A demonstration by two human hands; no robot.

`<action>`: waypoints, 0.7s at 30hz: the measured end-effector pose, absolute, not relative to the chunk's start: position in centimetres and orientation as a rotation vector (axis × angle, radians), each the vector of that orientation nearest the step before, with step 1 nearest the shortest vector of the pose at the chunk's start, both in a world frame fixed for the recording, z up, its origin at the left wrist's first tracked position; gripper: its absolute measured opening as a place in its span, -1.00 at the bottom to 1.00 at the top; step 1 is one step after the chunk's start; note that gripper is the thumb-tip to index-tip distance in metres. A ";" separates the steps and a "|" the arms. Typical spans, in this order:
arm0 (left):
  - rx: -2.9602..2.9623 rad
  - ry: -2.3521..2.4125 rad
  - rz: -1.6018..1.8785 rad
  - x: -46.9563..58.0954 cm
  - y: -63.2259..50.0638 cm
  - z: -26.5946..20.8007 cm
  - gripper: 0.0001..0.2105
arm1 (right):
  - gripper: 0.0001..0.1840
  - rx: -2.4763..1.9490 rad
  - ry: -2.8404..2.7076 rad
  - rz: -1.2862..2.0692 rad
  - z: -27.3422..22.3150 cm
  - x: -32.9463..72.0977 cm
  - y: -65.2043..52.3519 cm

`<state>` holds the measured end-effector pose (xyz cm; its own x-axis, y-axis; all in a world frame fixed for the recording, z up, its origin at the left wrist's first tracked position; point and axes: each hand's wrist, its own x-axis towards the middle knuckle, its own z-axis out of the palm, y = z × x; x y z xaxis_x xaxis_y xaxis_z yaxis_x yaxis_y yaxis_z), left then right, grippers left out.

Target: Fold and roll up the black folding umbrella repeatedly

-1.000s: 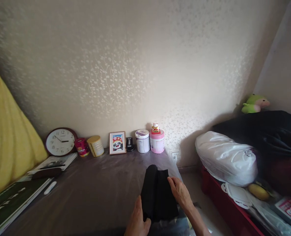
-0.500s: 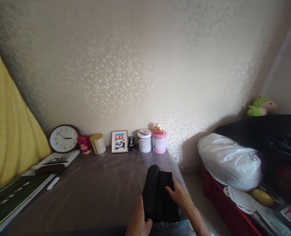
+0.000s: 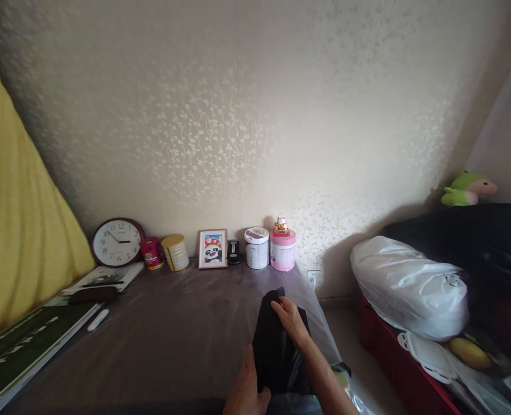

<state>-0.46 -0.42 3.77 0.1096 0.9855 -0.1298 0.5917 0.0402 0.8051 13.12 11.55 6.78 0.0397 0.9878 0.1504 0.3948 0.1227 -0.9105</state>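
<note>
A matte black folded thing (image 3: 269, 340), perhaps cloth or a soft case, lies near the table's right front; its exact kind I cannot make out. My left hand (image 3: 250, 385) grips its lower left edge, thumb on top and fingers partly out of sight. At its far end my right hand (image 3: 288, 314) pinches the upper edge between thumb and fingers. My right forearm crosses over the black thing's right part and hides some of it.
Along the wall stand a clock (image 3: 117, 242), a red can (image 3: 152, 253), a yellow tin (image 3: 176, 252), a picture frame (image 3: 212, 249) and two round tubs, the pink tub (image 3: 283, 253) bearing a figurine. Books (image 3: 30, 340) lie left. Right of the table, a white bag (image 3: 406, 288) rests by a red box (image 3: 380, 346).
My right hand has moved from the right flap up and left to the far edge of the black thing. The flap has shifted under my forearm. My left hand keeps its grip.
</note>
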 end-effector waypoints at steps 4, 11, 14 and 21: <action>1.712 1.643 0.635 -0.4 -0.3 3.8 -0.16 | -0.70 -1.523 -1.519 0.876 5.4 11.0 12.2; 1.789 1.754 0.405 -1.0 -0.3 2.8 -0.34 | -0.73 -1.563 -1.668 1.041 5.0 10.1 12.0; 1.792 1.814 0.351 -2.0 -0.8 1.7 -0.29 | -0.82 -1.518 -1.769 0.997 5.6 9.9 11.5; 2.354 1.782 0.612 -2.1 0.1 -0.3 -0.49 | -0.77 -1.430 -2.013 0.735 6.4 9.5 10.0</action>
